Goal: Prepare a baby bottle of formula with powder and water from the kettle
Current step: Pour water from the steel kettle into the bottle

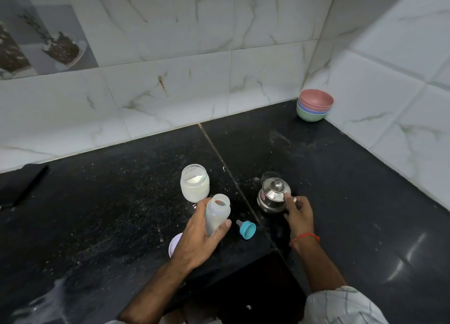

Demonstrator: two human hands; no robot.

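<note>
**Bottle in one hand, kettle under the other**

Bottle [217, 214] sits in the left hand [198, 238], uncapped and tilted, its open mouth turned up and toward the wall; fingers and thumb are wrapped round its lower body, holding it just above the black counter [109, 201]. Its contents look pale and cloudy, though how full it is I cannot tell.

Just behind the bottle stands an open glass jar [194, 182] with white powder heaped inside. A pale lid [174, 244] lies flat on the counter, partly hidden under the left wrist.

To the right of the bottle, the blue cap [247, 229] with its teat lies on its side, teat pointing left — apart from both hands.

Further right, past a seam in the counter, the small steel kettle [274, 195] stands upright with its knobbed lid on. The right hand [298, 214] is at its near right side, fingertips touching the rim or handle; whether they are closed on it I cannot tell. A red thread circles that wrist.

In the far corner, against the tiled walls, sits a stack of bowls [314, 105] — pink on top, then blue and green.
</note>
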